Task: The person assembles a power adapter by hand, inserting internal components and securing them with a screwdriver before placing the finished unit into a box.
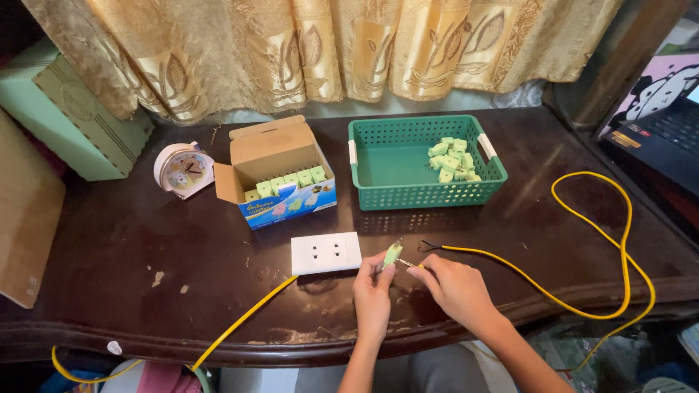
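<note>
Closest to me, my left hand point(373, 291) comes up from the table's front edge, its fingertips clamped on a small pale green plug point(392, 253) held upright just above the dark wooden table point(131, 247). My right hand point(455, 287) sits beside it, thumb and forefinger pinched together on the bare metal end of the yellow wire point(582, 225); that tip point(405, 263) meets the base of the plug, though I cannot tell how far it enters. The wire's split dark ends lie just beyond my right knuckles, and the cable then sweeps right in a large loop over the table's edge.

Just left of the plug, touching the tabletop, lies a white twin wall socket point(325, 252), with a second yellow cable point(240, 320) running from under it down off the front edge toward my lap.

Further back, a small open cardboard box point(280, 171) with a blue front holds a row of the same green plugs. To its right stands a green perforated plastic basket point(386, 164) with more green plugs heaped in its right corner. Left of the box rests a small round pink and white clock point(183, 169).

At the far edge hangs a gold patterned curtain point(320, 44), with a pale green box point(73, 120) at the left and a dark laptop point(659, 138) at the right.
</note>
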